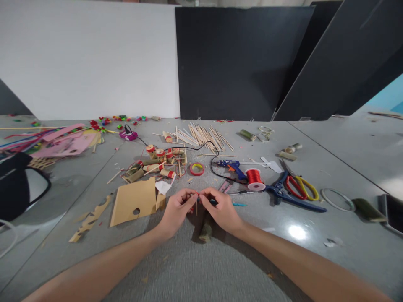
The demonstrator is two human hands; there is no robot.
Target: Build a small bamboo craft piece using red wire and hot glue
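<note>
My left hand [176, 209] and my right hand [220, 209] meet at the middle of the grey table [201, 268], fingertips pinched together on a thin wooden stick [197, 204] that stands roughly upright, with something red at its top. A small dark green piece [206, 231] lies on the table just below my hands. Both hands are closed on the stick. A blue pen [239, 204] lies just right of my right hand.
A tan cardboard sheet [134, 202] lies to the left. Behind are red-banded bamboo pieces [159, 161], a red tape ring [197, 169], a pile of sticks [201, 135], a blue glue gun [233, 167], a red wire spool [254, 179], pliers and scissors [294, 189], pink craft sheets [64, 142].
</note>
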